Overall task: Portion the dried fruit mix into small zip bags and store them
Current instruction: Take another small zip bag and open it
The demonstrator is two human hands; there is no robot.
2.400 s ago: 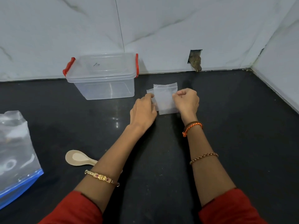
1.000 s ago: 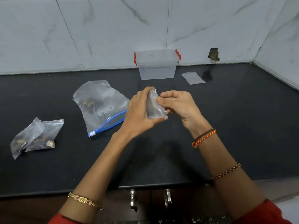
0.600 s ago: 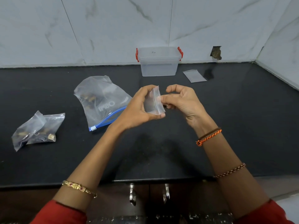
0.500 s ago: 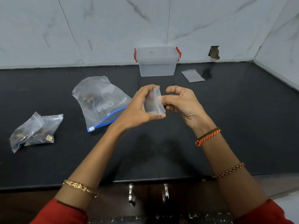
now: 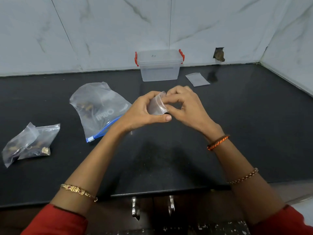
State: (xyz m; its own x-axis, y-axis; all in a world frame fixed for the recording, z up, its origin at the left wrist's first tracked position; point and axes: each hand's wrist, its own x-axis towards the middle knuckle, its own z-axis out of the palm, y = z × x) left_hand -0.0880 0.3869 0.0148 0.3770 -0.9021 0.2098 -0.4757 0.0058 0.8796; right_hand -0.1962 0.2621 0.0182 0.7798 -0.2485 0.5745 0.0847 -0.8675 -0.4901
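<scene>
1. While both hands meet above the black countertop [image 5: 254, 124], the left hand [image 5: 140, 112] cups a small zip bag [image 5: 156, 106] with fingers curled behind it and thumb stretched beneath, and the right hand [image 5: 184, 106] pinches the bag's near edge, apparently working the mouth apart.
2. Whether the seal has parted cannot be told; the film is thin and slick, so the pinch could slip or the bag could crumple shut when filling begins.
3. Just left of the hands lies the large blue-zipped bag [image 5: 100, 107] of dried fruit mix, slumped on its side; if its zip is unsealed, a nudge from the left forearm could spill pieces onto the counter.
4. Further left sit two filled small bags [image 5: 28, 145], not yet stored.
5. At the wall stands the lidded storage box [image 5: 159, 67], clips shut, with a spare flat bag [image 5: 197, 79] beside it, light enough to slide off unnoticed.
</scene>
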